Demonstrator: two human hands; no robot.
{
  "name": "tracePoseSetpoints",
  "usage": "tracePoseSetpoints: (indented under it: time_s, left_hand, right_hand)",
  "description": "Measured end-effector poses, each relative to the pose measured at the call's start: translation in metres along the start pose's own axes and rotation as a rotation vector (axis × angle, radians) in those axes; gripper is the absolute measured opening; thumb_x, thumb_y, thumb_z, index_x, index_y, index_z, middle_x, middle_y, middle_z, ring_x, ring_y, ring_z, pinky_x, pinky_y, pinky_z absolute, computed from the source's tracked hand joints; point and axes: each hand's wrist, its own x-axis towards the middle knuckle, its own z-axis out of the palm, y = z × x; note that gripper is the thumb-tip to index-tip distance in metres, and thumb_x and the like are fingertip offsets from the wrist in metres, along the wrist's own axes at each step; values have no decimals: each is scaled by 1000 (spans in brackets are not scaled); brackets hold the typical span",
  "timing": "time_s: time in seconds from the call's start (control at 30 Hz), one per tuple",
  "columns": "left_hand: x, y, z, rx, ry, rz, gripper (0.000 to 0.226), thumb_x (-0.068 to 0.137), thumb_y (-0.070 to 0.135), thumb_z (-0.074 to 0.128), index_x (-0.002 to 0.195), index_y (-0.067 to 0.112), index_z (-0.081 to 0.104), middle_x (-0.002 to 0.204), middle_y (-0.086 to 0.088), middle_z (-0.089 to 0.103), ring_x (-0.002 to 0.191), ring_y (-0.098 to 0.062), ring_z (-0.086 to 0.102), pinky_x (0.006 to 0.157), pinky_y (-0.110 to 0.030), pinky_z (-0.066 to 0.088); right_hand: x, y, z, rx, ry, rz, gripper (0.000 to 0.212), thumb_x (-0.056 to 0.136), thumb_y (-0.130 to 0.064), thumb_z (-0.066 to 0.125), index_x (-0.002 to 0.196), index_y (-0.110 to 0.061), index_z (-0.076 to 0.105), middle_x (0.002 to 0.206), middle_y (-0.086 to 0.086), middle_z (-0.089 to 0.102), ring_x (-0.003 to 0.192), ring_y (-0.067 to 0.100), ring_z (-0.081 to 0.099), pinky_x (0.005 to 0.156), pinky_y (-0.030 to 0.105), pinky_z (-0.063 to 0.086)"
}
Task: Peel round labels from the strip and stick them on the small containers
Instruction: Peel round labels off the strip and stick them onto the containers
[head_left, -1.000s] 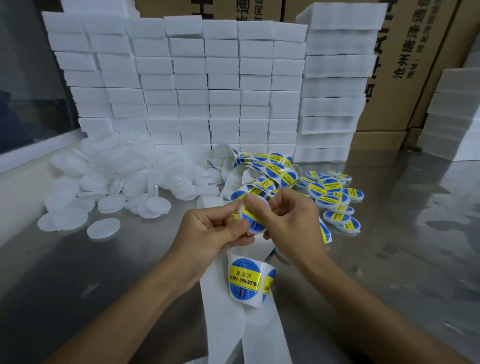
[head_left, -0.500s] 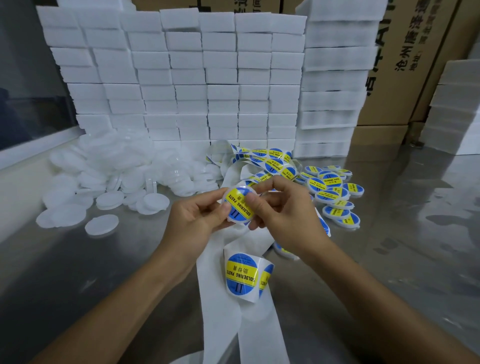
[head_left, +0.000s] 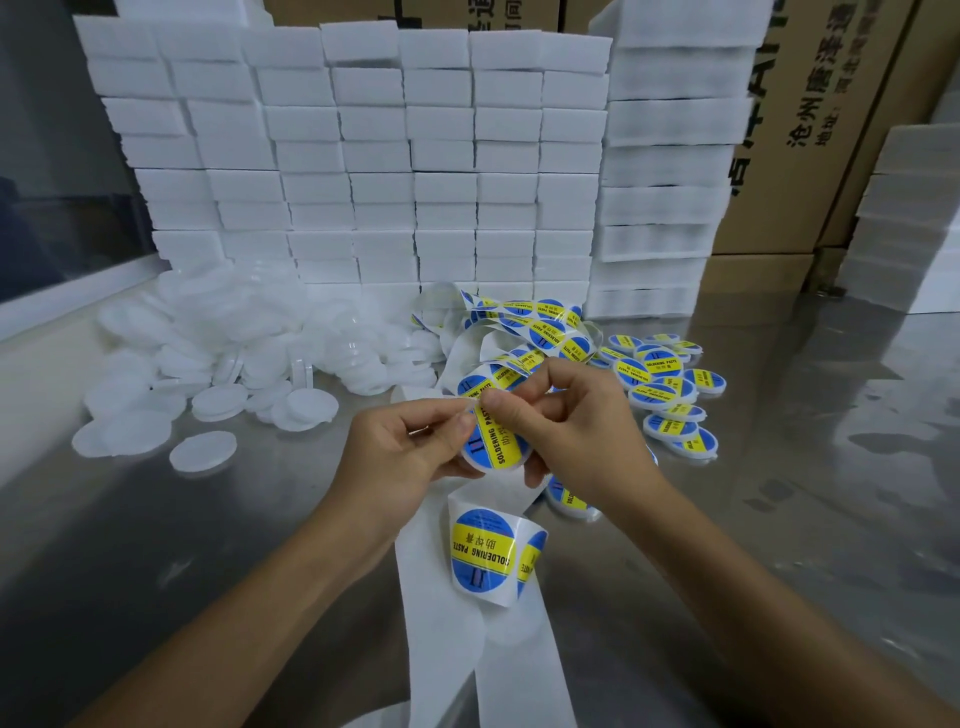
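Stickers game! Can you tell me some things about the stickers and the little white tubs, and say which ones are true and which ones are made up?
1. Both hands hold one tub with a sticker on it. True: the left hand and right hand hold the tub between them.
2. The stickers are red and green. False: they are blue and yellow.
3. The plain tubs lie on the left. True.
4. The labelled tubs are stacked in a neat tower. False: they lie in a loose pile on the right.
5. The strip hangs down under the hands. True.
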Motion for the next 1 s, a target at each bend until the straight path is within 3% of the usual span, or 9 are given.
tracePoseSetpoints:
  time_s: [0.1,0.2,0.27,0.4,0.47,0.57,0.67,0.87,1.0]
  left_hand:
    - [1,2,-5,-49,65,-25,24,71,28,65,89,15,74,86,-6,76,80,-21,74,63,-26,57]
    - [2,6,-5,-74,115,-10,13,70,27,66,75,20,76,79,-5,76,72,-17,73,59,-23,57]
    - [2,7,-5,-103,130,-11,12,69,25,67,70,19,77,78,-7,76,70,-19,73,59,-25,58]
    - [-1,7,-4,-114,126,-16,13,74,21,69,79,11,76,78,-13,75,68,-21,72,60,-26,58]
    - [-2,6,-3,-91,123,-18,17,75,22,69,84,9,75,80,-13,75,71,-22,73,61,-25,58]
    - [0,2,-4,-17,180,-13,6,82,13,69,84,10,74,71,-4,75,65,-15,72,60,-20,57]
    - [0,-4,3,-4,184,-62,8,87,6,67,81,9,72,59,-1,69,52,-12,66,61,-23,59]
    - [0,-13,2,182,177,3,9,89,10,66,84,13,72,66,-3,72,59,-12,69,60,-19,55]
    - [2,-16,-2,267,164,-28,10,91,11,64,85,15,71,65,-6,71,60,-17,69,65,-30,59]
  right_hand:
    - [1,3,1,34,-124,44,12,95,-12,61,86,-5,56,62,7,71,46,19,66,44,25,51]
    - [0,5,1,78,-174,78,4,95,-3,57,99,-6,57,73,10,73,57,20,71,53,26,55]
    - [-1,6,1,38,-138,70,24,87,-5,71,108,-12,62,88,16,72,61,18,71,58,27,56]
    - [-8,10,7,-380,-91,-250,60,67,-29,90,121,-22,66,115,-4,61,89,5,61,70,20,53]
    - [-8,10,10,-444,-53,-356,54,70,-32,87,119,-18,69,108,-1,62,94,7,59,71,19,52]
    - [-4,10,3,-488,54,-424,33,79,-17,80,111,-12,72,95,-1,70,82,8,64,71,27,54]
    - [-4,13,1,-451,-48,-292,23,86,-9,73,108,-14,72,92,-5,73,75,7,68,68,22,55]
    - [-5,25,9,-577,-204,-260,23,89,-19,70,111,-16,70,84,-11,70,79,-2,64,71,7,45]
    - [-5,20,1,-581,-323,-187,21,92,-34,65,93,-15,75,79,-8,71,73,-1,62,67,8,43]
